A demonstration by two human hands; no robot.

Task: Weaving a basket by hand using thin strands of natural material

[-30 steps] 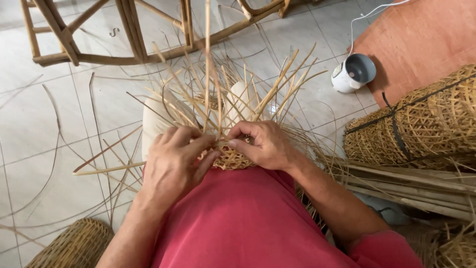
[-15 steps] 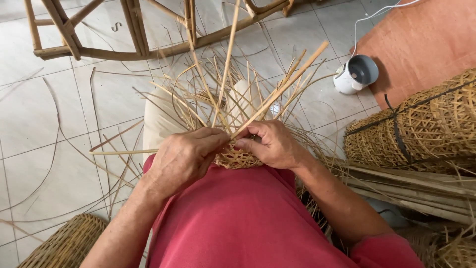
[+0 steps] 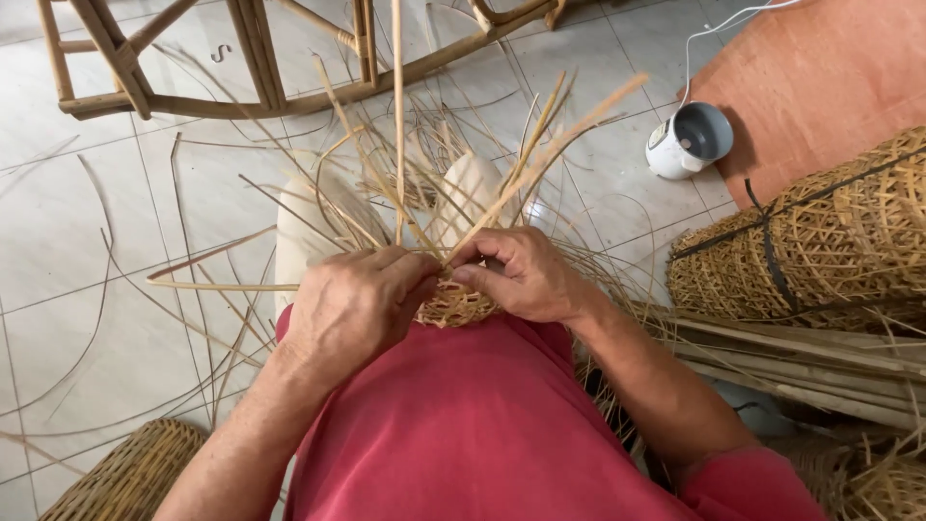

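Between both hands, clamped together, sits a small tan woven base with splaying strips.

views: one, head-worn | facing: steeply down over the red shirt to the tiled floor | range: close, left hand and right hand mid-frame | top edge: wooden frame | right edge: woven roll
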